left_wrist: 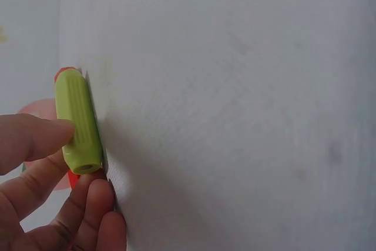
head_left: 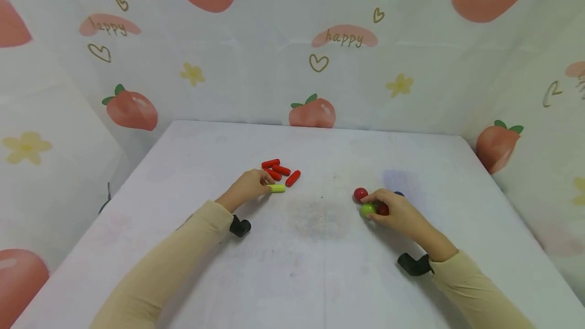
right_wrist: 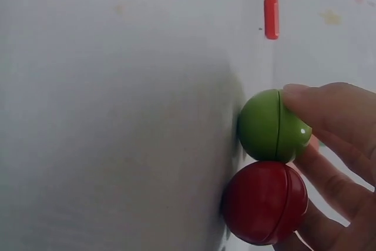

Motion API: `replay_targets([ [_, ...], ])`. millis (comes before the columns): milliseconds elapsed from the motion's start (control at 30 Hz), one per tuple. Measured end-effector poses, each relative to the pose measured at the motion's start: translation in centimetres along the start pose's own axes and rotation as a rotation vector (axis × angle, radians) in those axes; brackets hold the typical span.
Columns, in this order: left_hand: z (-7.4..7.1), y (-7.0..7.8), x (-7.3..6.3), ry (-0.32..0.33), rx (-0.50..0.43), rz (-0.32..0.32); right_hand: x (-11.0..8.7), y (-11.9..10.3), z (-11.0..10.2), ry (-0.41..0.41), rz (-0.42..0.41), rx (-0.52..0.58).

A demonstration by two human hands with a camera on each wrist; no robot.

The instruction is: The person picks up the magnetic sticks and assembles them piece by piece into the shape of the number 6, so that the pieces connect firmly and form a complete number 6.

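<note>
My left hand [head_left: 249, 185] pinches a yellow-green ribbed cylinder [left_wrist: 76, 113] between thumb and fingers, low over the white tabletop. The cylinder has a hole in its near end. Several red cylinders [head_left: 293, 178] of similar shape lie loosely just beyond that hand. On the right, my right hand [head_left: 399, 212] holds a green ball [right_wrist: 261, 127] with the thumb and a finger; a seam line runs round the ball. A dark red ball [right_wrist: 261, 201] touches it, partly covered by the fingers. Another red ball [head_left: 360, 194] sits just behind. A dark blue thing [head_left: 399, 194] is mostly hidden by the right hand.
The white table [head_left: 301, 263] ends at a back edge against a hanging cloth [head_left: 260, 65] printed with peaches, flowers and hearts. Black wrist devices [head_left: 413, 264] jut out under both sleeves. Table surface separates the cylinders from the balls.
</note>
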State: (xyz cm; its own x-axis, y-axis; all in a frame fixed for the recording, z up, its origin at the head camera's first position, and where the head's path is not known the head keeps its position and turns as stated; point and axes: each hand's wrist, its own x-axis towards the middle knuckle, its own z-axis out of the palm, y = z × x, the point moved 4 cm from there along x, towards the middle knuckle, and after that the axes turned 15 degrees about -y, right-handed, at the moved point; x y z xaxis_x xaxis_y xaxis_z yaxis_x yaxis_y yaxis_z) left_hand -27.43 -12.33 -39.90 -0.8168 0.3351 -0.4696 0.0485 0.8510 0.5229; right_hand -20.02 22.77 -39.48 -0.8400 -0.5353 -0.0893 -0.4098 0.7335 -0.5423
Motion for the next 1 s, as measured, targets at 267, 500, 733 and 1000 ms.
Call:
replay_targets([
  [267,0.0,-0.4,0.0,0.000,0.002,0.003,0.2,-0.1,0.2,-0.002,-0.004,0.012],
  [500,0.0,-0.4,0.0,-0.009,-0.001,0.012,0.2,-0.1,0.3,-0.004,-0.002,0.011],
  [733,0.0,0.7,-0.5,-0.023,-0.017,0.057,0.3,0.1,0.3,0.009,-0.008,0.006],
  [1000,0.9,3.2,-1.0,-0.010,-0.095,0.152,0.3,0.3,0.4,0.014,-0.012,-0.012],
])
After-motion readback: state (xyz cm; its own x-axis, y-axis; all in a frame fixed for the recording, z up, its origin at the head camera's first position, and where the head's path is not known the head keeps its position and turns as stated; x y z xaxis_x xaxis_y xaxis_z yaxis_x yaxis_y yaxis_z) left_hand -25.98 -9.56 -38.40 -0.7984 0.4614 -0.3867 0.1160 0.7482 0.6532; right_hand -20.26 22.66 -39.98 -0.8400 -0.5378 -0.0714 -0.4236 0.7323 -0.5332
